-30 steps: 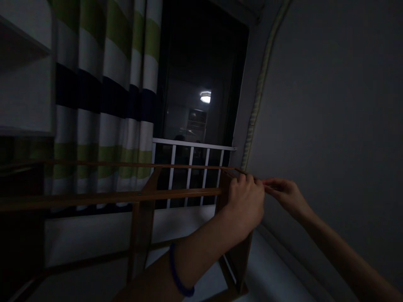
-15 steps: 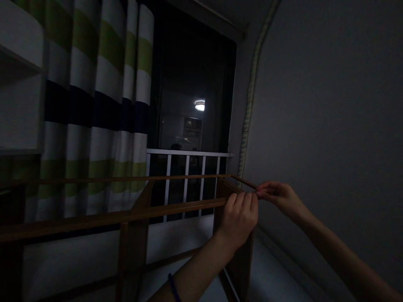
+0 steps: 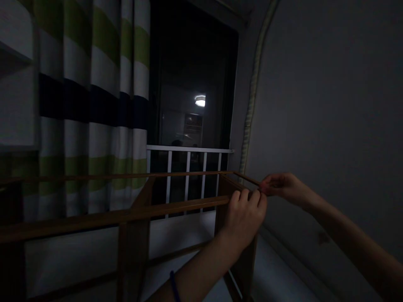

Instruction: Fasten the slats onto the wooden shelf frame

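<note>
A brown wooden frame (image 3: 176,206), like an open shelf unit, stretches across the lower part of the view. My left hand (image 3: 245,218), with a dark blue band on the wrist, has its fingers curled over the right end of the front rail. Just beyond it, my right hand (image 3: 281,188) is pinched at the near end of a thin wooden side strip (image 3: 247,178). What lies between those fingertips is too dark and small to make out. The two hands are close together at the frame's corner.
A striped curtain (image 3: 103,105) hangs at left beside a white shelf (image 3: 17,105). Behind the frame are a dark window (image 3: 176,84) and a white railing (image 3: 189,149). A wrapped pipe (image 3: 252,100) runs down by the grey wall (image 3: 330,105) at right.
Both hands have shifted slightly to the right in the view, still at the frame's corner. The view itself has moved a little; the grips look much the same.
</note>
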The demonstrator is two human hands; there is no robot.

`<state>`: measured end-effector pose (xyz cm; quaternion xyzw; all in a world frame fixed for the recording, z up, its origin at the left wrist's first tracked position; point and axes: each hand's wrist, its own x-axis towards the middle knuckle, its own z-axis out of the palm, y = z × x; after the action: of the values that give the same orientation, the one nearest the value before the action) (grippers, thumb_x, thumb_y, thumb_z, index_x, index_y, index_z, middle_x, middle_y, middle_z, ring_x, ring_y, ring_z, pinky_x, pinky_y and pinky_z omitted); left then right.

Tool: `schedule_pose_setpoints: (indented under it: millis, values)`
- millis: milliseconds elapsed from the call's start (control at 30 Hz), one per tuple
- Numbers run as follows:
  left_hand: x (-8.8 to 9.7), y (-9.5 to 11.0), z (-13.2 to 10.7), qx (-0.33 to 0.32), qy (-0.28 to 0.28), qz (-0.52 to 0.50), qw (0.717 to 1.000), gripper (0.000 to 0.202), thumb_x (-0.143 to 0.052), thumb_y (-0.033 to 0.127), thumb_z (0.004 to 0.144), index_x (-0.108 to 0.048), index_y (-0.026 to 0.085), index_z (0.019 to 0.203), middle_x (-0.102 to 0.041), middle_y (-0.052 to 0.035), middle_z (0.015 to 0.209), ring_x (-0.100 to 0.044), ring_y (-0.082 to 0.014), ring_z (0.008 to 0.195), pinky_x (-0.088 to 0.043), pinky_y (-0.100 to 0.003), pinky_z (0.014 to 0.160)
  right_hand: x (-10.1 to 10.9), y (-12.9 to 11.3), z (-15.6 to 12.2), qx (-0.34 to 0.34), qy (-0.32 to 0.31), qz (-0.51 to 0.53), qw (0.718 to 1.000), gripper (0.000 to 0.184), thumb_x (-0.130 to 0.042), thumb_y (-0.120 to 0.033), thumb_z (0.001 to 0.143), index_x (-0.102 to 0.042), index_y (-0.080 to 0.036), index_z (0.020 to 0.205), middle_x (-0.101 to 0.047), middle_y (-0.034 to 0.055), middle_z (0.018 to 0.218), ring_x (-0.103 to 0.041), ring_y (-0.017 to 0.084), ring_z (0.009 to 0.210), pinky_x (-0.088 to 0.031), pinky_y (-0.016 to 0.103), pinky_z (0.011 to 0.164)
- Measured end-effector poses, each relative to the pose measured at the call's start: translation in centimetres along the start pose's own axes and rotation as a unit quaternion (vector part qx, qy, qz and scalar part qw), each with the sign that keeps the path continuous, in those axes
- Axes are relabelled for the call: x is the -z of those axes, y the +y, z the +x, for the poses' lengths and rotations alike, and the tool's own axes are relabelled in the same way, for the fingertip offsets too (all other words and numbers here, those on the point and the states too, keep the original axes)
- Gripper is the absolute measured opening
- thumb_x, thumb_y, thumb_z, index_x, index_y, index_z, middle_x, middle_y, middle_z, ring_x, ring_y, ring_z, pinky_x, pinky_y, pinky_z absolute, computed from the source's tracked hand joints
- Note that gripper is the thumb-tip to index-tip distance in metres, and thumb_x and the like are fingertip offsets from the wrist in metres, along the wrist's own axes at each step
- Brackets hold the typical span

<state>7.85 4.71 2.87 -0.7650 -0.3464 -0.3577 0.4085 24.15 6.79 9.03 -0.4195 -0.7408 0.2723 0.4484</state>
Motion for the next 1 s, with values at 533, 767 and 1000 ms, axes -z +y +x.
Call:
schedule_pose_setpoints:
  millis: [533, 767, 1000]
  values:
    - [0.0, 0.3, 0.1, 0.009, 0.001, 0.005, 1.000, 0.021, -0.040, 0.019, 0.088, -0.054, 0.016, 0.103, -0.050, -0.0021, 0.089, -0.047, -0.0152, 0.080, -0.037, -0.030, 0.061, 0.5, -1.6, 1.0, 0.024, 0.019, -0.110, 0.993, 0.064, -0.048, -0.073, 0.070, -0.064, -0.013, 0.058, -0.048, 0.0038, 0.049, -0.040, 0.009, 0.042, -0.030, 0.019, 0.038]
    - [-0.6, 0.5, 0.1, 0.032, 0.044, -0.001, 0.999, 0.019, -0.054, 0.021, 0.080, -0.058, 0.016, 0.099, -0.052, -0.0005, 0.088, -0.048, -0.0154, 0.077, -0.038, -0.031, 0.061, -0.9, -1.6, 0.9, 0.125, 0.097, -0.145, 0.977, 0.076, -0.022, -0.078, 0.079, -0.059, -0.015, 0.057, -0.052, 0.0042, 0.063, -0.047, 0.013, 0.062, -0.037, 0.023, 0.061]
    - [-1.3, 0.8, 0.2, 0.042, 0.075, 0.000, 0.996, 0.019, -0.054, 0.023, 0.082, -0.058, 0.017, 0.099, -0.055, -0.0001, 0.090, -0.050, -0.0147, 0.079, -0.038, -0.030, 0.060, -1.3, 0.1, 0.5, 0.061, 0.198, -0.095, 0.974, 0.067, -0.042, -0.074, 0.074, -0.058, -0.012, 0.056, -0.038, -0.0002, 0.042, -0.035, 0.008, 0.039, -0.025, 0.019, 0.038]
